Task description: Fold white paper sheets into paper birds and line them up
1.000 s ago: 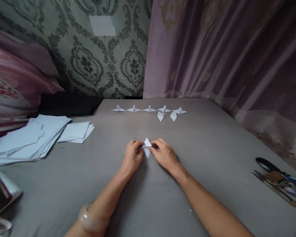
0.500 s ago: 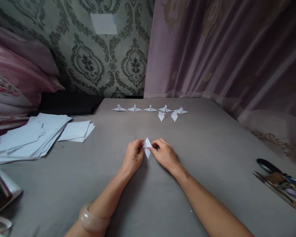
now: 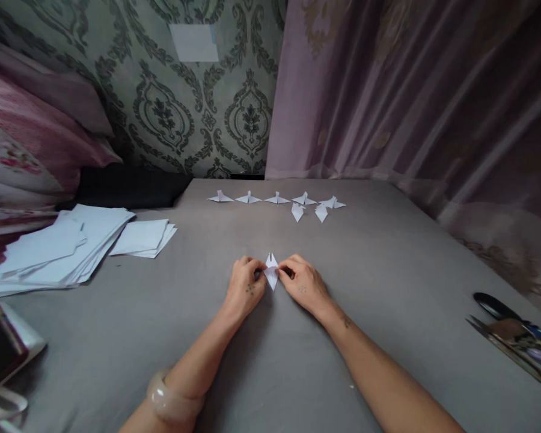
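Folded white paper (image 3: pixel 272 278): front flap lowered since earlier — two slim tips now show on top | left hand (image 3: pixel 247 284), right hand (image 3: pixel 303 284): each pinching one side | paper: between them, before the paper birds (image 3: pixel 276 198)

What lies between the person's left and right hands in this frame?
In the head view, a small white origami piece lies between the left hand and the right hand, each pinching one side of it.
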Available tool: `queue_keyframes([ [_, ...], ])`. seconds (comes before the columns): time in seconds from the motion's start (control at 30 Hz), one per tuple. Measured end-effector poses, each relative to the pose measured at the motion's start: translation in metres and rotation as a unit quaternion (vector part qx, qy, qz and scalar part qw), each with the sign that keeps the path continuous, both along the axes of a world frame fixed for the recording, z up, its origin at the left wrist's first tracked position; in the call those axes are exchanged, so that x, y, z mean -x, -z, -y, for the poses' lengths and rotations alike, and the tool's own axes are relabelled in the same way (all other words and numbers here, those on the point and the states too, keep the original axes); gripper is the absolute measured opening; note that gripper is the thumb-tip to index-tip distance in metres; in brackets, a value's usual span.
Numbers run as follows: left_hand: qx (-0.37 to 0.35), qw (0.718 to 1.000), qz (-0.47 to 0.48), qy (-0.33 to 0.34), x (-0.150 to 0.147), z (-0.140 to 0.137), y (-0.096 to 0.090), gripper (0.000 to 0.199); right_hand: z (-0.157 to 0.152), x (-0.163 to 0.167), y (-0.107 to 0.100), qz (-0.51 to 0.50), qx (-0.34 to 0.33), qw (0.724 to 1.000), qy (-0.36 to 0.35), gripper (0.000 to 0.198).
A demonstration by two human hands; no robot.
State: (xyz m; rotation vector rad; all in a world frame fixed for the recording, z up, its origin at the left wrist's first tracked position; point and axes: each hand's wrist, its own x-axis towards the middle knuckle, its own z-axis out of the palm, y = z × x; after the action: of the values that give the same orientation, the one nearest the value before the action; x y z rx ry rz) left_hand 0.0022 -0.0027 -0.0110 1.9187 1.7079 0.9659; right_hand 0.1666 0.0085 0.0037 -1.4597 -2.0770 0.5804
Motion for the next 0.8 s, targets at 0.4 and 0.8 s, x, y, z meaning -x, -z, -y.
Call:
queue_keyframes([
  [0.4, 0.015, 0.999, 0.000, -0.034, -0.0011, -0.0034, -0.0008, 0.014, -0.0048, 0.0037, 0.0012, 0.034, 0.015, 0.999, 0.033, 0.017],
  [0.8, -0.005, 1.000, -0.018, -0.025, 0.0011, -0.0055, 0.0031, 0.015, -0.0039, 0.0068, -0.0002, 0.124, 0.010, 0.992, 0.027, 0.021],
])
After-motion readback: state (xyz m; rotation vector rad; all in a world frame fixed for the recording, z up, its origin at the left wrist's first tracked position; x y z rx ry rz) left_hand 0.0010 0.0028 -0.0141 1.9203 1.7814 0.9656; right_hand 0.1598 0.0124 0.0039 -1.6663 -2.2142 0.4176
